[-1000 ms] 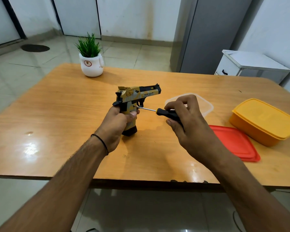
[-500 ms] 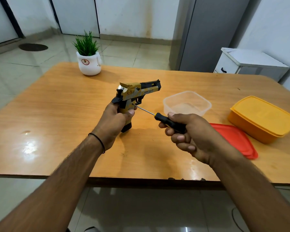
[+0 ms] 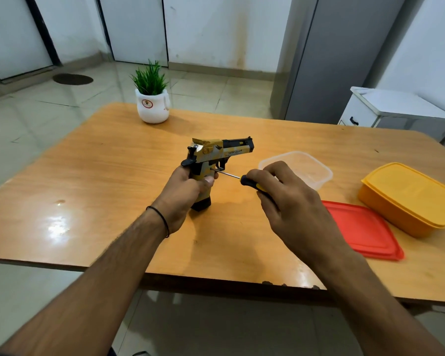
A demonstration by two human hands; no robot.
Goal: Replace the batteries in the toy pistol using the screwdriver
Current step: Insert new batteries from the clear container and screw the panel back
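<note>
Beside red lid [image 3: 362, 229]: clear tub [image 3: 317, 166] uncovered, yellow box [image 3: 409, 199] lidded. Left hand [image 3: 183, 195] grips toy pistol [image 3: 216, 153]; right hand [image 3: 289, 204] grips screwdriver [image 3: 246, 181].

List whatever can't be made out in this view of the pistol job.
Head view only:
- Screw at the screwdriver tip: too small to see.
- Grip of the toy pistol: mostly wrapped by the left hand.
- Screwdriver handle: mostly inside the right hand.
- Contents of the yellow box: lid on; right edge cuts its corner.
</note>
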